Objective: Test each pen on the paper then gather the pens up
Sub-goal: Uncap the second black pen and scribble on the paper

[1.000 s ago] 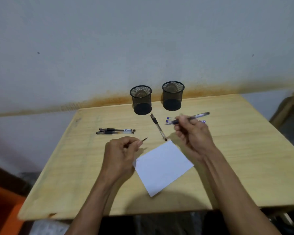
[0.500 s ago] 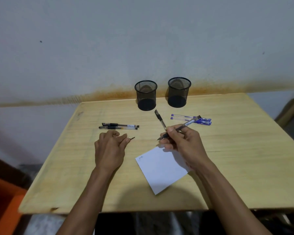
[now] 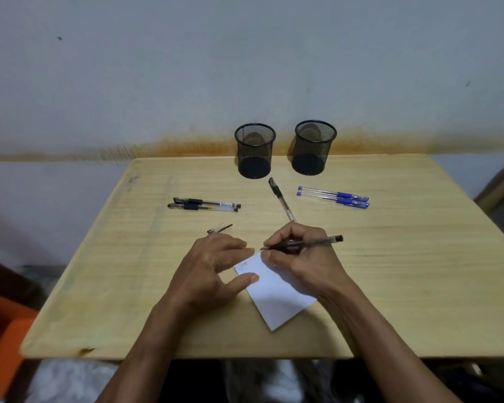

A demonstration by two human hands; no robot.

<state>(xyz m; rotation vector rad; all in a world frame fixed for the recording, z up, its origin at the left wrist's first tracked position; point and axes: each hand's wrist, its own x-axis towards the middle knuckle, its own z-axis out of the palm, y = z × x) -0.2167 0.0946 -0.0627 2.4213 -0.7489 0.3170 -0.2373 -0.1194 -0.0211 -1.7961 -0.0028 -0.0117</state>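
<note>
- Right hand [image 3: 300,266], fingers [image 3: 277,238] now clenched around a dark pen [image 3: 309,243]; tip brought down to the top corner of the paper [image 3: 277,295], up off the sheet half a second ago.
- Left hand [image 3: 213,271], moved in from the bare counter [image 3: 99,286]; fingers released flat, holding nothing, thumb pinning the paper's left edge.
- Cap [image 3: 219,228] left lying just beyond the left hand.
- Faint scribble already near the corner; a test stroke looks about to start.
- Farther out: two black pens [image 3: 204,205] left, one black pen [image 3: 281,199] centre, two blue pens [image 3: 332,197] right, two mesh cups [image 3: 255,151] empty behind.
</note>
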